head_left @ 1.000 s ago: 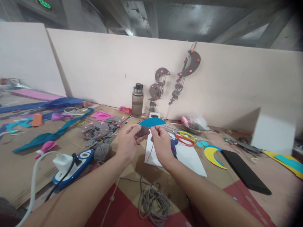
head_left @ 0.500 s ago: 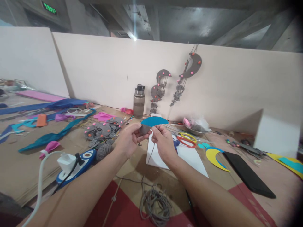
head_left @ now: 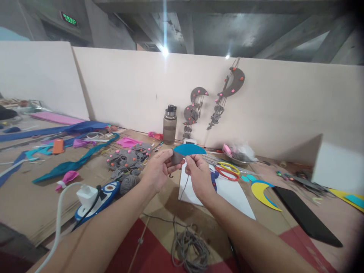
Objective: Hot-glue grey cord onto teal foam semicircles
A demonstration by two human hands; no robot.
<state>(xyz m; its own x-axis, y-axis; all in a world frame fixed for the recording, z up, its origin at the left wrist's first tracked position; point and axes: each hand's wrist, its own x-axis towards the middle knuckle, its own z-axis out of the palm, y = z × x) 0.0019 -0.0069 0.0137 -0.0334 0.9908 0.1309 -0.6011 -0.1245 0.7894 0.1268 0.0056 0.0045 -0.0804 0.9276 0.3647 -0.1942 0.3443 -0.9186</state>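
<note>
My left hand (head_left: 158, 170) grips a small grey felt piece (head_left: 177, 157) between thumb and fingers. At the right edge of this piece, my right hand (head_left: 199, 175) pinches a grey cord (head_left: 185, 185), with thumb and index finger together. The cord hangs down toward a loose grey coil (head_left: 191, 248) near the front of the table. Just behind the hands lies a blue curved felt shape (head_left: 190, 149). White paper (head_left: 233, 199) is under my right hand, and a dark blue object (head_left: 214, 177) on it is partly hidden by that hand.
Scissors (head_left: 229, 170) with red and yellow handles, a yellow crescent (head_left: 260, 193) and a black phone-like slab (head_left: 307, 216) lie right. Left are a power strip (head_left: 98, 203), a yarn ball (head_left: 129, 183) and grey crescents with coloured dots (head_left: 122, 159). A bottle (head_left: 170, 127) stands behind.
The whole view has shifted slightly, so things appear a little lower and further right. Both hands keep their grips on the felt piece and the cord.
</note>
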